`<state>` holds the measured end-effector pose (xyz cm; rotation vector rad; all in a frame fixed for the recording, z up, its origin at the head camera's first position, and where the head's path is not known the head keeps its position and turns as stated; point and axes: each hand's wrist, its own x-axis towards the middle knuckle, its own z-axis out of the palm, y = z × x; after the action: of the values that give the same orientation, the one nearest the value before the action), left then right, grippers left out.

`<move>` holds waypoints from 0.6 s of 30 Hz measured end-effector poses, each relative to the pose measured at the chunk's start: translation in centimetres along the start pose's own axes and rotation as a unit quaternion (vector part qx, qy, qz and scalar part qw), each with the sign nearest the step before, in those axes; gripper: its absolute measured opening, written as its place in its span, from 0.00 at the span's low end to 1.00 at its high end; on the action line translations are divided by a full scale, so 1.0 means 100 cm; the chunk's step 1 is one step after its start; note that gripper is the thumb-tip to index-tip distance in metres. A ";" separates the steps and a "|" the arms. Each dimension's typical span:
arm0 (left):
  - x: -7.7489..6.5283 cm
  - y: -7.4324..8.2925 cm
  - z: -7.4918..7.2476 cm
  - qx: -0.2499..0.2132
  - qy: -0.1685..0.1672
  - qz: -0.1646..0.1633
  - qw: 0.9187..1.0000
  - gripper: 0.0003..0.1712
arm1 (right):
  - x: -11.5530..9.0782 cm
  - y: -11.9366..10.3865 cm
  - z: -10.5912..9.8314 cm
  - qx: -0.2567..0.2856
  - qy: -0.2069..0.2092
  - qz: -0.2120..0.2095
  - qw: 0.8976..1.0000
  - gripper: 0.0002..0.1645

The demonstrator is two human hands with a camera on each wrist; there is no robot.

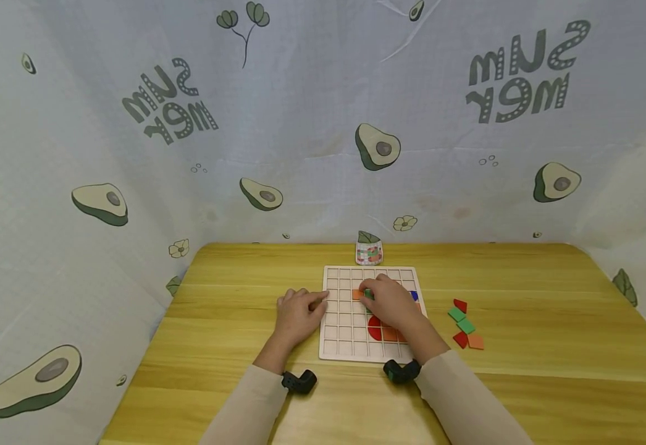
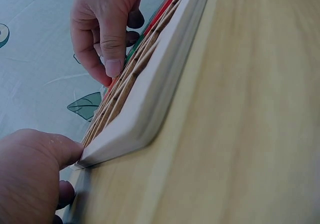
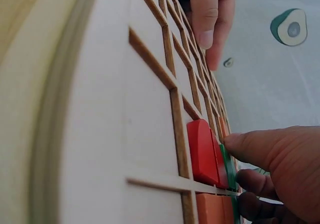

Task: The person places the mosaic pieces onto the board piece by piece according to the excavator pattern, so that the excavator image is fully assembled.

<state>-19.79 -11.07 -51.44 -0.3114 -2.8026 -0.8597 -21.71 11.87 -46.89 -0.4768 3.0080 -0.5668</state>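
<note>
A pale wooden grid board (image 1: 342, 349) lies on the table, its cells partly filled with coloured tiles. My left hand (image 1: 299, 316) rests at its left edge, a fingertip touching the rim. Over the middle of the grid, my right hand (image 1: 392, 303) has thumb and index finger at the sides of an orange tile (image 1: 357, 295), pinching it low over its cell. Green tiles (image 3: 228, 166) sit beside those fingertips, partly hidden by the hand. Nearer me on the board are a rounded red tile (image 1: 375, 328) and orange tiles (image 1: 390, 334). A blue tile (image 1: 414, 296) shows beyond the right wrist.
Right of the board, loose red (image 1: 460, 305), green (image 1: 465, 326) and orange (image 1: 475, 341) tiles lie on the wooden table (image 1: 551, 346). A printed curtain (image 1: 312, 136) hangs behind and at the sides. Dark wrist cameras (image 1: 299, 382) sit on both wrists.
</note>
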 end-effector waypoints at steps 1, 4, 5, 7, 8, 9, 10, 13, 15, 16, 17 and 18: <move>0.000 0.000 0.000 0.001 0.001 0.001 1.000 0.16 | 0.000 0.000 0.000 -0.001 0.001 -0.002 1.000 0.17; 0.000 0.000 0.000 0.003 0.003 0.003 1.000 0.16 | -0.001 0.002 0.000 0.002 -0.001 -0.005 1.000 0.17; 0.000 0.000 0.000 0.003 0.004 0.004 1.000 0.16 | -0.002 0.002 -0.001 0.006 -0.002 -0.005 1.000 0.17; 0.000 0.000 0.000 0.003 0.006 0.005 1.000 0.16 | -0.004 0.003 -0.002 0.014 0.000 -0.007 1.000 0.16; 0.000 0.001 0.000 0.002 0.006 0.005 1.000 0.16 | -0.005 0.004 -0.003 0.019 0.001 -0.006 1.000 0.16; 0.000 0.001 0.000 0.001 0.007 0.005 1.000 0.16 | -0.007 0.004 -0.003 0.025 0.003 -0.007 1.000 0.15; 0.000 0.001 0.000 0.001 0.007 0.005 1.000 0.16 | -0.009 0.005 -0.004 0.031 0.004 -0.008 0.999 0.15; 0.000 0.001 0.000 0.001 0.006 0.005 1.000 0.17 | -0.016 0.010 -0.005 0.041 0.006 -0.002 0.999 0.14; -0.001 0.001 -0.001 0.001 0.006 0.006 1.000 0.17 | -0.022 0.013 -0.006 0.043 0.007 -0.001 0.999 0.14; -0.001 0.001 -0.001 0.002 0.007 0.007 1.000 0.17 | -0.025 0.015 -0.007 0.043 0.009 -0.001 0.999 0.14; -0.001 0.001 -0.001 0.002 0.008 0.009 1.000 0.17 | -0.028 0.016 -0.008 0.041 0.012 -0.001 0.999 0.15; -0.001 0.001 -0.001 0.002 0.009 0.009 1.000 0.17 | -0.032 0.018 -0.009 0.043 0.015 -0.001 0.999 0.15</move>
<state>-19.66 -11.04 -51.32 -0.3269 -2.7800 -0.8488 -19.30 14.78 -46.71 -0.4704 2.9963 -0.7062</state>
